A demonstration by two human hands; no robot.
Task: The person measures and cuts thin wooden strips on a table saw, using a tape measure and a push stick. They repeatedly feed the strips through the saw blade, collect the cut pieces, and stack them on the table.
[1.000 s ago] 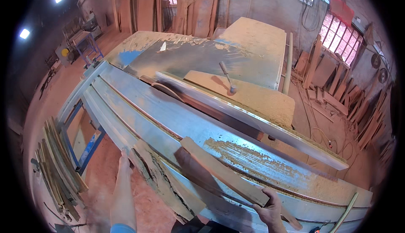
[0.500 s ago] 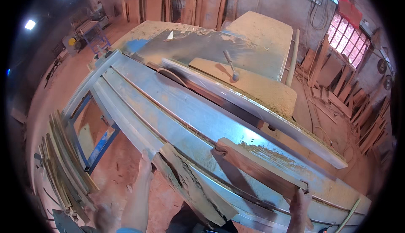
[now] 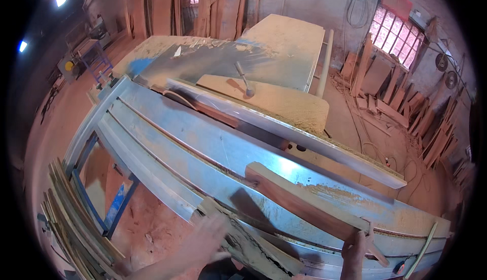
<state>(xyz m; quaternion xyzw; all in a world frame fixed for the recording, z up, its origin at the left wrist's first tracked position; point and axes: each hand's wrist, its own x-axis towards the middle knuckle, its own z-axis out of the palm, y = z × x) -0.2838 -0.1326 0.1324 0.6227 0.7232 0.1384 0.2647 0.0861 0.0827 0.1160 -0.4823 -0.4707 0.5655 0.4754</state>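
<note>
My right hand is closed around the near right end of a reddish-brown wooden plank. The plank stands on its narrow edge across the metal table of a panel saw. My left hand, slightly blurred, has its fingers stretched out over the upper end of a rough-edged board. Whether it presses on the board, I cannot tell. This board has a dark, cracked, bark-like edge and lies along the near side of the table, close to my body.
A long metal fence crosses the saw, with the curved blade guard beside it. A hammer-like tool rests on a dusty board. Curved wood strips are stacked at left, by a blue frame. Offcuts lean at right.
My left hand has moved from beside the rough board's end to over its top, nearer and rightward. My right hand keeps hold of the plank. The view has shifted to the right.
</note>
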